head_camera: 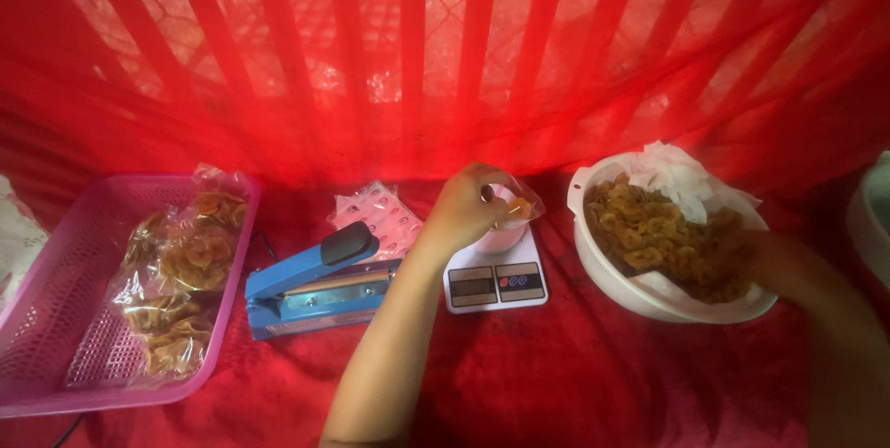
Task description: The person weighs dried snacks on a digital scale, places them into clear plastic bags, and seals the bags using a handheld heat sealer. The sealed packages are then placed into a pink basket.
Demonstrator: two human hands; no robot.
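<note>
Left hand (468, 202): just above centre frame, fingers curled together, pinching the mouth of a small clear bag (515, 210) with a few chips inside. The bag stands in a white cup (499, 239) on a white digital scale (495, 281).

Right hand (774, 263): at 3 o'clock, reaching into a large white bowl (667, 298) of fried banana chips (654, 230) lined with white paper (675, 175); fingers blurred among the chips, spread cannot be told.

Blue heat sealer (315, 283): at 9 o'clock of the scale, just beside it.

Stack of empty clear bags (380, 212): at 12 o'clock of the sealer.

Pink basket (56, 318): at 8 o'clock, holding filled chip packets (181, 277).

All rests on a red cloth (556, 383).
</note>
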